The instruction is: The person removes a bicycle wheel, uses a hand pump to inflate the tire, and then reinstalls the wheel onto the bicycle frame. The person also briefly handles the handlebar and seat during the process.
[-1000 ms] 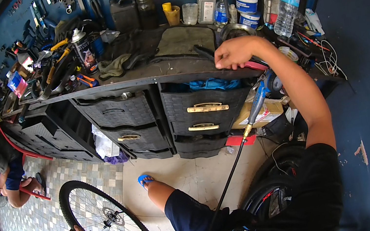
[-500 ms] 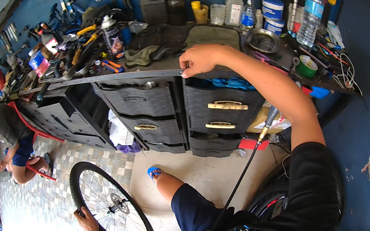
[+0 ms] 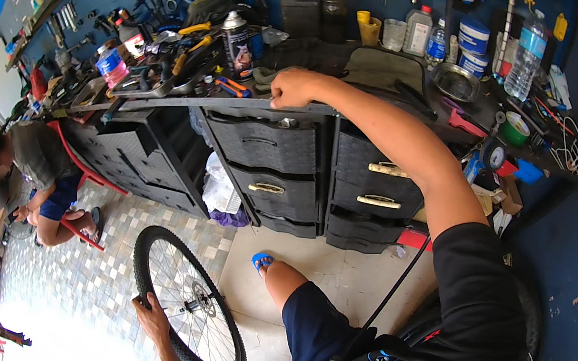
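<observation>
The dark table [image 3: 175, 101] stretches to both sides of the right hand's fingers [image 3: 280, 95]. Just left of them lies an orange-and-blue tool [image 3: 234, 86], a black spray can [image 3: 237, 44] upright behind it. Beyond them stands a dark jug [image 3: 301, 14]; to their right lie an olive mat [image 3: 384, 61] and, farther off, a round metal dish [image 3: 456, 82].

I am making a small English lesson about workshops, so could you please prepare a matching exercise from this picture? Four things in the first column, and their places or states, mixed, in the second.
Column one
1. Bicycle wheel
2. Right hand
3. Red chair
4. Blue sandal

Column two
A. under a seated person
B. worn, on the pale floor
C. at the front edge of the bench
D. held in the left hand

Pairs: 1-D, 2-C, 3-A, 4-B
</observation>
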Demonstrator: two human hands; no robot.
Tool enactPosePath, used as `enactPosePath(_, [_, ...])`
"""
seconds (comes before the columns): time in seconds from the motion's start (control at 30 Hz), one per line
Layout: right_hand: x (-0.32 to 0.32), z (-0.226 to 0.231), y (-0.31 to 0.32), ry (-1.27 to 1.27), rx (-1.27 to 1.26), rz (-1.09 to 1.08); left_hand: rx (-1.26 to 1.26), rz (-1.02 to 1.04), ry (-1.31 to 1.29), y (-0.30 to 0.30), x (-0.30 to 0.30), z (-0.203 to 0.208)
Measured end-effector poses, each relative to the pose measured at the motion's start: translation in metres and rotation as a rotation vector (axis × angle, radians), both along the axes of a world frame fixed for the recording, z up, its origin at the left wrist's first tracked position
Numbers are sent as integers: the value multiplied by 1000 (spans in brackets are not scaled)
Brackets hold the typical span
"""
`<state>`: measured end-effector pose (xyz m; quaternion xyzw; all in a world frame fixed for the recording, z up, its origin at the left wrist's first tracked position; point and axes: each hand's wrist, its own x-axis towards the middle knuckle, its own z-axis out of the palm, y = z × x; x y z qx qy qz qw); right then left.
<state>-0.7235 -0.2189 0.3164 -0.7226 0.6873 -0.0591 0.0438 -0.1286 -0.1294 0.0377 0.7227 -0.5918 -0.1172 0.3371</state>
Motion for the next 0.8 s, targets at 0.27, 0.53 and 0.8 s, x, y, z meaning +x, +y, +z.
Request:
enactPosePath(0.27, [-6, 33, 42, -59, -144, -151, 81, -39, -103, -21, -45, 21])
enactPosePath(0.53, [95, -34, 31, -170, -262, 115, 226, -310, -123, -104, -80, 26])
enactPosePath(0.8, [112, -109, 87, -311, 190, 253, 394, -540, -151, -91, -133, 35])
